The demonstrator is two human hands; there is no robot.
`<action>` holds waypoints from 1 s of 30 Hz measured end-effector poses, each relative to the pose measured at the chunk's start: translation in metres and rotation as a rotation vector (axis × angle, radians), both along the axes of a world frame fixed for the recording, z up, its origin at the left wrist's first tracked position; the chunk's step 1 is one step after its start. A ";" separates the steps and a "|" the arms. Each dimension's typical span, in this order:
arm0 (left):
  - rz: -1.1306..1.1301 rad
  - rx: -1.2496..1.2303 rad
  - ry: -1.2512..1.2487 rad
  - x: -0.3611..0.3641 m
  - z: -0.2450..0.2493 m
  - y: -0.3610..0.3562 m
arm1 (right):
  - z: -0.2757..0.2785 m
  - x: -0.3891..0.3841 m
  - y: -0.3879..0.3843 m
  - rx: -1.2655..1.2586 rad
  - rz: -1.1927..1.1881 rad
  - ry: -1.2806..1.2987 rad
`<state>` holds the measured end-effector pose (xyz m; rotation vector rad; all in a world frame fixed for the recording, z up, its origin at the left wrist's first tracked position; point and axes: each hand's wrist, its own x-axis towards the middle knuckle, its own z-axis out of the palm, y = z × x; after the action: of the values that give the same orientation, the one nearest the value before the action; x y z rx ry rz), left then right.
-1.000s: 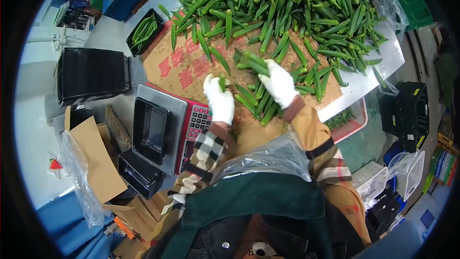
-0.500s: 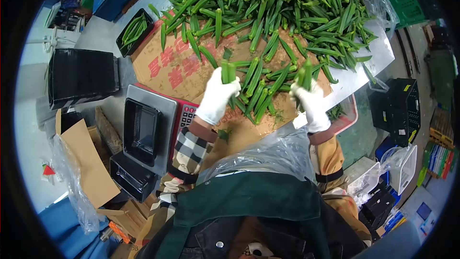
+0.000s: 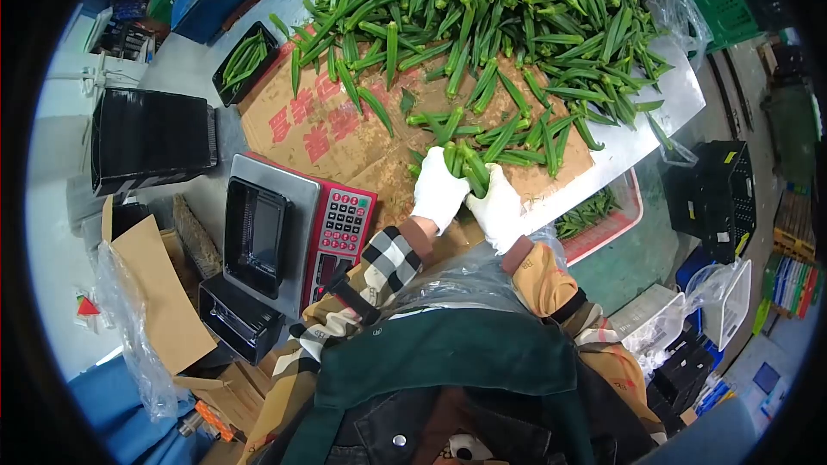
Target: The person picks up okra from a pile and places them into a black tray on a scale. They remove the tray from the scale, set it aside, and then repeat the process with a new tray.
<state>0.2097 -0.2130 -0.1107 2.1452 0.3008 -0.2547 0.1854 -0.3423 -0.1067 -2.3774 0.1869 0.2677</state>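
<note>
My left hand (image 3: 441,191), in a white glove, is closed around okra pods near the front of the cardboard sheet (image 3: 284,95). Right beside it my right hand (image 3: 498,207), gloved too, grips okra pods (image 3: 470,164), and the two hands meet at this bunch. Fingers partly hide how many pods each hand has. Just beyond them, loose okra (image 3: 508,138) lies scattered over the cardboard. A large heap of okra (image 3: 482,0) covers the far side of the table.
To the left, a scale (image 3: 343,215) carries an empty black tray (image 3: 257,237). Another black tray (image 3: 226,82) holds okra. Stacked black trays (image 3: 151,139) stand farther left, above an open cardboard box (image 3: 155,293). Below the table's right edge sits a red-rimmed basket (image 3: 633,220) containing okra.
My hands were apart, each with okra pods; now they have come together at the front of the cardboard. Several pods there are gone from where they lay.
</note>
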 end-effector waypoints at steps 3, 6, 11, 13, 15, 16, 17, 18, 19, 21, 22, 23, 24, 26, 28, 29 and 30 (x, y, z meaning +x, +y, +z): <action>0.100 -0.646 0.130 0.000 -0.001 0.008 | -0.015 -0.003 -0.010 0.616 -0.141 0.076; 0.076 -1.118 0.314 -0.002 0.009 0.020 | -0.001 -0.009 -0.014 0.975 -0.198 0.088; 0.141 -0.984 0.297 0.004 0.057 0.036 | 0.062 0.004 -0.036 0.783 -0.154 0.265; 0.216 -0.704 0.082 0.018 0.053 0.053 | 0.065 0.020 -0.060 0.732 -0.239 0.038; 0.324 -0.611 -0.069 0.033 0.031 0.074 | 0.036 0.045 -0.096 0.509 -0.277 -0.221; 0.299 -0.383 -0.095 0.038 0.032 0.076 | 0.030 0.056 -0.109 0.409 -0.325 -0.225; 0.260 -0.225 -0.097 0.041 0.028 0.073 | 0.020 0.064 -0.121 0.273 -0.322 -0.226; 0.221 -0.067 -0.097 0.043 0.023 0.066 | 0.008 0.070 -0.127 0.137 -0.318 -0.226; 0.178 -0.022 -0.019 0.043 0.021 0.056 | -0.002 0.072 -0.123 -0.086 -0.265 -0.272; 0.095 0.100 -0.070 0.042 -0.003 0.034 | -0.017 0.073 -0.117 -0.535 -0.154 -0.358; 0.060 0.119 -0.113 0.043 -0.001 0.021 | -0.019 0.077 -0.119 -0.449 -0.201 -0.301; 0.018 0.274 -0.084 0.042 0.001 0.008 | -0.020 0.082 -0.123 -0.364 -0.245 -0.244; -0.025 0.430 -0.052 0.042 0.013 -0.002 | -0.021 0.084 -0.128 -0.279 -0.288 -0.185; -0.140 0.509 -0.048 0.045 0.016 -0.006 | -0.022 0.086 -0.135 -0.264 -0.317 -0.142; -0.240 0.579 -0.113 0.047 0.003 -0.005 | -0.023 0.090 -0.143 -0.243 -0.346 -0.105; -0.232 0.626 -0.137 0.046 -0.003 -0.007 | -0.033 0.091 -0.150 -0.216 -0.303 -0.166; -0.219 0.575 -0.135 0.044 -0.003 -0.006 | -0.043 0.089 -0.162 -0.229 -0.287 -0.182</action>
<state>0.2535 -0.2191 -0.1136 2.7548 0.0587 -0.1574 0.2748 -0.5040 -0.1497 -2.5429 0.4889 -0.1122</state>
